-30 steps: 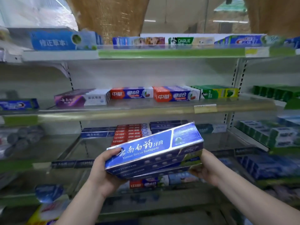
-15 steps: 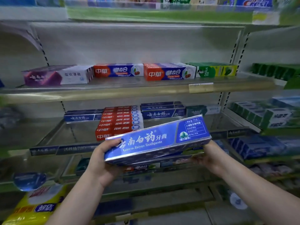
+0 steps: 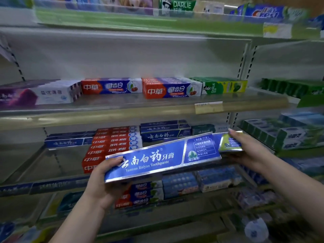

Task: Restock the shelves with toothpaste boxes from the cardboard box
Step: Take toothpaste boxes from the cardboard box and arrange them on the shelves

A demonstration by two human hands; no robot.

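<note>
1. Left hand [image 3: 103, 183] grips the long blue cardboard toothpaste box [image 3: 150, 160], just in front of the red box stack [image 3: 112, 146].
2. Right hand [image 3: 250, 151] pinches a green-ended box [image 3: 229, 143] right of that stack, probably separating both.

In the middle of the frame, the long box [image 3: 157, 160] is royal blue with silver edges, white lettering and a small green leaf mark. The second box [image 3: 229, 143] at its right end is blue with a lime-green patch. Above, left to right: a purple-and-white box [image 3: 35, 95], red-and-blue boxes [image 3: 112, 86] with red cherries pictured, a green-and-yellow box [image 3: 224, 87]. Left of centre, the red stack [image 3: 112, 144] carries white writing, beside dark blue boxes [image 3: 68, 142]. The top shelf strip [image 3: 140, 21] is green.
</note>
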